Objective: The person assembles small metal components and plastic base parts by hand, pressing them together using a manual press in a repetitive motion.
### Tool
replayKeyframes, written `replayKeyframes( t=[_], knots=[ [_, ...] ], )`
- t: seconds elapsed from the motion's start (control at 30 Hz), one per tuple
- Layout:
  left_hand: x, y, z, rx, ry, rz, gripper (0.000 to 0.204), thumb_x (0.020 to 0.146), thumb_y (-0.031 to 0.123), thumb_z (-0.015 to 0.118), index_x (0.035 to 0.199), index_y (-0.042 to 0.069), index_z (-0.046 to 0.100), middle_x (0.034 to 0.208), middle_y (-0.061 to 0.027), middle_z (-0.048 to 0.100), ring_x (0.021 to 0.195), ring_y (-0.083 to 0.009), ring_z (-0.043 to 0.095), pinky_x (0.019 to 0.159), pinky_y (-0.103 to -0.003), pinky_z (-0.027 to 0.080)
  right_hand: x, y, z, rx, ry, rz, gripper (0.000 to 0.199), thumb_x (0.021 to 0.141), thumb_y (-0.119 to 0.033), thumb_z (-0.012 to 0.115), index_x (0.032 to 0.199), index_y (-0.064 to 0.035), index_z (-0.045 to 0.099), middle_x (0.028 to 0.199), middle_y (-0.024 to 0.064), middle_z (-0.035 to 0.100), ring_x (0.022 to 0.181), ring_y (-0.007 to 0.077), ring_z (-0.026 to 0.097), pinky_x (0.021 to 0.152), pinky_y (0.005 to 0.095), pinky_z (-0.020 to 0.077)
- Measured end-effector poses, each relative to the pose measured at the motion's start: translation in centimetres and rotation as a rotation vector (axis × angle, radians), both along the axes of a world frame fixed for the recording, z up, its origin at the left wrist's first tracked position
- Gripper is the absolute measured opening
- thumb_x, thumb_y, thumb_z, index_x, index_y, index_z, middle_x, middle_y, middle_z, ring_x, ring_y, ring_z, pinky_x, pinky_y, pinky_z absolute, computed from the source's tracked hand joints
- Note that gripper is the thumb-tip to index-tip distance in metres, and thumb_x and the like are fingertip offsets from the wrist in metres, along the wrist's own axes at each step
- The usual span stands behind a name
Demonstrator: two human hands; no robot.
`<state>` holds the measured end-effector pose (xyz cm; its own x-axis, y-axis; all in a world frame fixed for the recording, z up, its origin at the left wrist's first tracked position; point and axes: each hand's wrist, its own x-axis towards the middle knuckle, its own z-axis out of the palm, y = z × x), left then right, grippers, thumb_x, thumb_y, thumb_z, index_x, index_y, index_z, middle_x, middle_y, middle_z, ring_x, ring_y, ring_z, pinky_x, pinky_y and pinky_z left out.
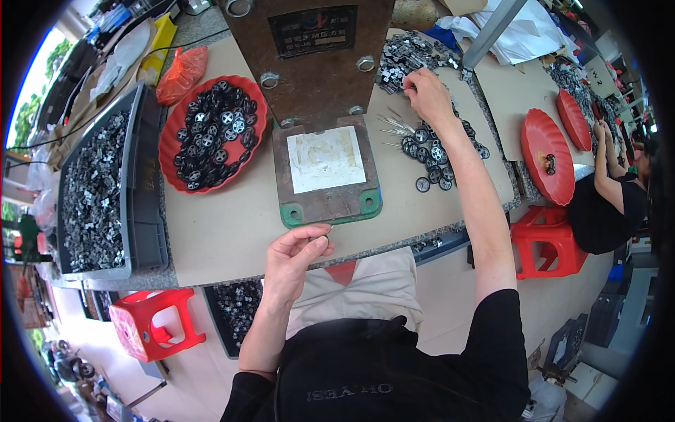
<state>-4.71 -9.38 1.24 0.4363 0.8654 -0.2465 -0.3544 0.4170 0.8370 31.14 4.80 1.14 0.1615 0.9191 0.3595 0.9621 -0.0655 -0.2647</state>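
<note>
My left hand point(290, 261) is just in front of the press base, thumb and fingertips pinched together. A small dark piece with a shiny tip shows between them, mostly covered by the fingers. On the far right, my right hand point(430, 98) reaches to a heap of small black-and-silver parts point(401, 63). Its fingers are curled together at the heap's edge; what they grip is hidden. Below that forearm lie several black toy wheels with silver hubs point(436, 151), and beside them thin metal axles point(397, 126). The brown press point(309, 91) has a white plate point(327, 160) on its green base.
Left of the press stands a red scalloped bowl point(169, 165) of wheels, beside a grey crate point(144, 232) of small parts. An orange plastic bag point(183, 74) lies behind. At right are red bowls point(538, 169), a red stool point(548, 243) and another person point(608, 190).
</note>
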Motion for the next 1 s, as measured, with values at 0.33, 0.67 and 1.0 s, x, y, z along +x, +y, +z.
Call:
replayKeyframes(
  t=[0.33, 0.67, 1.0],
  knots=[
    [0.3, 0.2, -0.1, -0.011, 0.016, -0.033, 0.013, 0.086, 0.000, 0.061, 0.098, 0.000, 0.063, 0.106, -0.0136, 0.062, 0.083, -0.0171, 0.064, 0.076, -0.028, 0.054, 0.2, 0.8, 0.3, 0.035, -0.152, 0.098, 0.032, 0.073, -0.006, 0.067, 0.103, -0.0066, 0.056, 0.106, 0.0084, 0.052, 0.101, 0.0289, 0.055, 0.081, 0.0402, 0.0480],
    [0.6, 0.2, 0.3, 0.031, 0.017, -0.033, 0.011, 0.086, -0.001, 0.061, 0.096, -0.001, 0.063, 0.106, -0.0137, 0.062, 0.082, -0.0164, 0.064, 0.074, -0.028, 0.053, -2.3, -5.1, 2.2, 0.040, 0.508, 0.106, 0.032, 0.074, -0.003, 0.067, 0.104, -0.0038, 0.056, 0.090, 0.0055, 0.055, 0.081, 0.0161, 0.058, 0.068, 0.0278, 0.0480],
    [2.2, -0.5, 1.1, 0.076, 0.060, -0.057, 0.012, 0.085, -0.002, 0.062, 0.097, -0.004, 0.063, 0.104, -0.0123, 0.062, 0.080, -0.0120, 0.062, 0.072, -0.024, 0.052, -13.6, -17.4, 2.7, -0.167, 1.735, 0.271, 0.037, 0.085, -0.003, 0.060, 0.120, 0.0037, 0.051, 0.091, 0.0093, 0.063, 0.077, 0.0154, 0.063, 0.067, 0.0267, 0.0514]
  ],
)
